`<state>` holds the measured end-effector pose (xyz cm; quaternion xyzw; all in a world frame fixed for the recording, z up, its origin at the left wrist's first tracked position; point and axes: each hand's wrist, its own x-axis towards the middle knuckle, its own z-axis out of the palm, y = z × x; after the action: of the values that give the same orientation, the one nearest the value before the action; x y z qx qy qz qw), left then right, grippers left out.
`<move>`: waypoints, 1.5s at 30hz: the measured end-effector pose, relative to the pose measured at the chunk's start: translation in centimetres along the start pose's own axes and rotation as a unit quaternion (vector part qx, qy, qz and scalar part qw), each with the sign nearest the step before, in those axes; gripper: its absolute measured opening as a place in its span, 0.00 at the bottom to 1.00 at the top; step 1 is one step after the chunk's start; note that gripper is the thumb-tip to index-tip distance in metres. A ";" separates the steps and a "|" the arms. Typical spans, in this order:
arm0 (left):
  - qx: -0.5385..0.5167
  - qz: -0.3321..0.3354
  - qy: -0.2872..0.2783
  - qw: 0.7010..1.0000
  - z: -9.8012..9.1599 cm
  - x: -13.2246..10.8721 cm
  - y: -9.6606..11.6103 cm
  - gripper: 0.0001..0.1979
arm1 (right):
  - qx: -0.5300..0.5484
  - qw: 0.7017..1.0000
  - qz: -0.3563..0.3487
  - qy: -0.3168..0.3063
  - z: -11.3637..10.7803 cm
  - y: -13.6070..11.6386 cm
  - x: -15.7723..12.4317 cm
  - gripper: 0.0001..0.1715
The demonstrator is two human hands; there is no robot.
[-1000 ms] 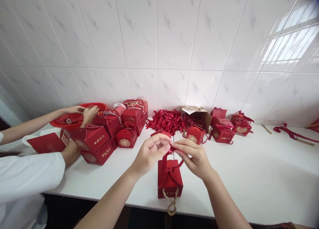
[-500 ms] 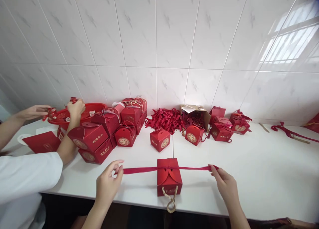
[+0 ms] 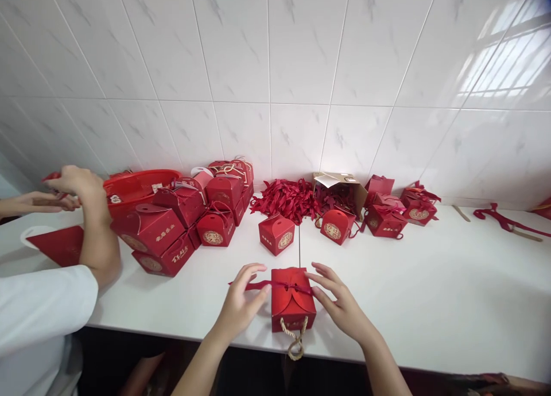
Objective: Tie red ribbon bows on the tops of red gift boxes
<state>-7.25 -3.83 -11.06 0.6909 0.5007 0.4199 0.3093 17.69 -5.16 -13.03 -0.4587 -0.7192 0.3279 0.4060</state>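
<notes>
A red gift box (image 3: 282, 310) stands near the table's front edge, its flaps folded together on top. A dark red ribbon (image 3: 282, 284) runs across the top and is knotted in the middle. From the front hangs a twisted rope handle (image 3: 295, 350). My left hand (image 3: 241, 304) is at the box's left side, thumb and fingers apart, with the ribbon's left end passing behind the fingers. My right hand (image 3: 340, 304) is at the right side, fingers spread, its fingertips by the box's top edge and the ribbon. The ribbon's right end is mostly hidden there.
Stacked red boxes (image 3: 150, 229) stand on the left. Behind are a ribbon pile (image 3: 286, 201), a cardboard carton (image 3: 357, 195) and more red boxes (image 3: 385, 218). At far left, a co-worker's hands (image 3: 77, 183) work beside a red basket (image 3: 142, 183).
Both my hands have moved inward from the stretched ribbon ends to the box's sides, letting go of the ends. The co-worker's hands have come together, away from the basket.
</notes>
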 end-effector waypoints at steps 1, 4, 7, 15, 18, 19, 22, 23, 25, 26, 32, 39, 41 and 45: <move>-0.003 0.007 -0.018 1.000 0.6 0.2 0.4 0.15 | 0.012 1.000 0.002 -0.008 0.3 -0.3 0.2 0.21; -0.018 0.001 -0.051 0.999 1.6 0.7 0.8 0.18 | 0.032 0.999 0.012 -0.003 0.9 -0.4 0.5 0.21; -0.039 -0.016 -0.061 0.997 1.8 0.7 0.6 0.18 | 0.036 0.999 0.035 -0.001 1.2 -0.3 0.5 0.21; -0.014 -0.079 -0.017 0.997 2.2 0.2 -0.2 0.16 | 0.061 0.994 0.076 0.040 1.9 0.3 0.3 0.24; 0.016 -0.099 -0.053 0.994 1.9 0.4 0.2 0.12 | 0.066 0.991 0.080 0.084 1.7 0.8 0.3 0.20; 0.025 -0.095 -0.061 0.993 1.7 0.5 0.4 0.13 | 0.069 0.990 0.076 0.096 1.5 0.8 0.3 0.17; 0.045 -0.069 -0.058 0.995 1.0 0.8 0.7 0.14 | 0.055 0.994 0.042 0.088 0.3 0.4 0.1 0.15; 0.045 -0.065 -0.059 0.995 0.7 0.9 0.6 0.14 | 0.045 0.996 0.029 0.070 -0.3 0.1 0.0 0.17; 0.041 -0.080 -0.076 0.993 0.0 1.0 0.1 0.14 | 0.016 0.999 0.016 0.023 -1.3 -0.6 -0.3 0.20; 0.043 -0.102 -0.089 0.990 -0.3 1.1 -0.2 0.14 | -0.001 1.000 0.017 0.003 -1.7 -0.9 -0.4 0.21; -0.022 -0.203 -0.294 0.934 -2.2 2.0 -1.0 0.09 | -0.113 0.989 0.036 0.093 -0.5 -0.4 -0.3 0.19; -0.183 -0.200 -0.319 0.908 -2.0 1.8 2.6 0.12 | -0.056 0.951 -0.009 0.303 2.2 -1.3 0.3 0.11; -0.188 -0.196 -0.218 0.938 -1.1 1.2 3.6 0.15 | -0.010 0.962 -0.032 0.270 2.1 -2.4 0.2 0.07; -0.127 -0.101 -0.128 0.978 1.5 -0.1 4.5 0.13 | 0.091 0.986 0.002 0.137 2.4 -4.4 0.5 0.06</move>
<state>-4.01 -5.30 -7.89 0.6396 0.4667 0.3550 0.4971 13.68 -6.53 -10.26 -0.4617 -0.6228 0.3268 0.5406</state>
